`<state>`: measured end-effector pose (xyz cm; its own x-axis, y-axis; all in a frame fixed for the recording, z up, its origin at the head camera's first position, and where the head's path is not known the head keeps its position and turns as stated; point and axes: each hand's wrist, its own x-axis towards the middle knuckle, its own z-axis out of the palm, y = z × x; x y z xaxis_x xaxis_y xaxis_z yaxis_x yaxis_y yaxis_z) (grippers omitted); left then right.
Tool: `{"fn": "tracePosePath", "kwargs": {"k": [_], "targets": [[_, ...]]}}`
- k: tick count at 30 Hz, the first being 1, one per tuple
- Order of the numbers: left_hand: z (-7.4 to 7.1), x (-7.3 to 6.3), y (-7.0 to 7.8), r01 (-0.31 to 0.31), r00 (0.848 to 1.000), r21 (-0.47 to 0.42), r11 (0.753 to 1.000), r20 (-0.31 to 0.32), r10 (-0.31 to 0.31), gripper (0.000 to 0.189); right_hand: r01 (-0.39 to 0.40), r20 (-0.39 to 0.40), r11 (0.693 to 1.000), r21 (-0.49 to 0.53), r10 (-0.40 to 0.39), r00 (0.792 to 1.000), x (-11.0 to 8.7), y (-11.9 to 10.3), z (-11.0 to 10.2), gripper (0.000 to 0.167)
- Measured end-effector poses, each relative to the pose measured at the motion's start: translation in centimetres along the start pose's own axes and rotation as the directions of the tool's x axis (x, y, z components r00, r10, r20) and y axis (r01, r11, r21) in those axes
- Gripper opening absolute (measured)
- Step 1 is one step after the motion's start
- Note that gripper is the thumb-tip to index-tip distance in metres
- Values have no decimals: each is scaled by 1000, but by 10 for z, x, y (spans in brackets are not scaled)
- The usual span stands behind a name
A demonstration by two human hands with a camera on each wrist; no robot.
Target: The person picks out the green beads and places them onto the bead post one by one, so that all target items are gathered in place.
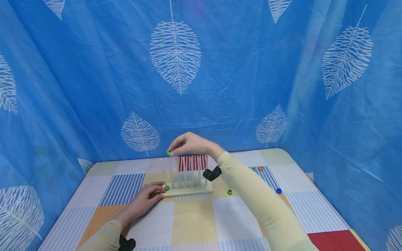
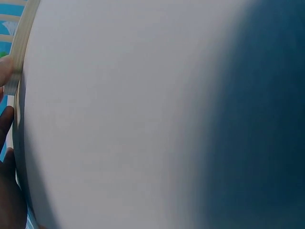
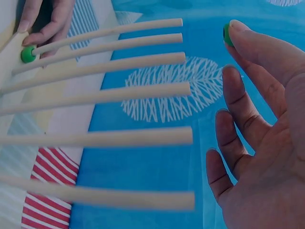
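A wooden peg rack (image 1: 191,190) stands on the table with several upright pegs on a flat base. My left hand (image 1: 146,200) holds the left end of the base, thumb on its front edge. One green bead (image 1: 166,188) sits low on the leftmost peg, beside the left fingers. Above the left pegs, my right hand (image 1: 190,143) pinches another green bead (image 3: 227,35) between thumb and index finger. In the right wrist view that bead is beyond the tip of the end peg, apart from it, and the other fingers are spread and loosely bent.
To the right of the rack lies a green bead (image 1: 230,192). Farther right are another green bead (image 1: 253,169), an orange bead (image 1: 261,168) and a blue bead (image 1: 278,191). A patchwork cloth covers the table (image 1: 194,223); a blue leaf-patterned curtain (image 1: 220,87) hangs behind.
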<state>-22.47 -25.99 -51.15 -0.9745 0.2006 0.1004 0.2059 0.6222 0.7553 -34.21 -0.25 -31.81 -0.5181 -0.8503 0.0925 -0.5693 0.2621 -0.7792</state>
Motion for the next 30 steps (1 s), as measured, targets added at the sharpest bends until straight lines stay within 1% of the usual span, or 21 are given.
{"fn": "tracePosePath", "kwargs": {"k": [9, 16, 23, 30], "targets": [[-1, -1, -1, -16, 1000, -4, 1000, 6, 16, 8, -3, 15, 1000, 31, 2, 1000, 14, 1, 11, 25], [-1, 0, 0, -8, 1000, -4, 1000, 5, 8, 8, -17, 33, 1000, 14, 16, 999, 22, 1, 18, 22], [-1, 0, 0, 1, 1000, 11, 1000, -2, -1, 8, -15, 45, 1000, -4, 15, 999, 26, 2, 22, 21], [0, 0, 0, 11, 1000, 17, 1000, -8, -10, 9, -24, 48, 1000, 3, 24, 999, 27, 4, 24, 22]]}}
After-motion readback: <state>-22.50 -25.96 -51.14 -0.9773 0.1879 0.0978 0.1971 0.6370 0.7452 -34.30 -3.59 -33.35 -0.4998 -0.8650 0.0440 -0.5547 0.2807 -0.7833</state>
